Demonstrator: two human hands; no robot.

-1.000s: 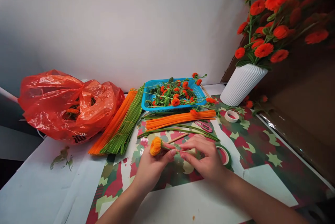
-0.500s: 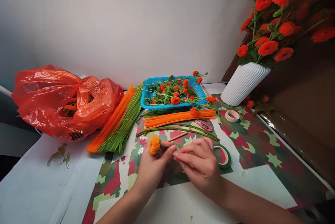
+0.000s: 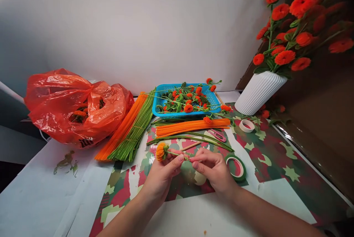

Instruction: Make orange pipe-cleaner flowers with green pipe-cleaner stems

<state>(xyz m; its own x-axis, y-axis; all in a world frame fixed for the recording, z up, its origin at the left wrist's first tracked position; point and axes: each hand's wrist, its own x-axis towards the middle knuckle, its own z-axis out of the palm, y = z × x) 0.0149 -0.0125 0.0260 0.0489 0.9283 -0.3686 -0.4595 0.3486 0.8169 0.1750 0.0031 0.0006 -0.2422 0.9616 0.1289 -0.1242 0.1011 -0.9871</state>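
My left hand (image 3: pixel 162 172) is closed around the stem of a pipe-cleaner flower (image 3: pixel 161 151), whose yellow-orange head sticks out on the left above the fingers. The thin green stem runs to the right between both hands. At its far end my right hand (image 3: pixel 215 170) pinches the stem with thumb and fingers; what exactly lies in that pinch is too small to make out. A roll of green floral tape (image 3: pixel 243 172) lies just right of my right hand. Behind the hands is a thin wooden stick (image 3: pixel 190 146).
Orange pipe cleaners (image 3: pixel 193 128) and pink snips (image 3: pixel 217 135) lie behind the hands. Farther back is a blue basket (image 3: pixel 186 114) of orange flowers. Green pipe cleaners (image 3: pixel 132 133) and a red plastic bag (image 3: pixel 58 115) are left; a white vase (image 3: pixel 258 95) and white tape roll (image 3: pixel 247 126) stand right.
My right hand has turned and drawn slightly right, its fingers less curled over. The flower head has tipped a little, and more green stem shows. The whole view has shifted slightly.
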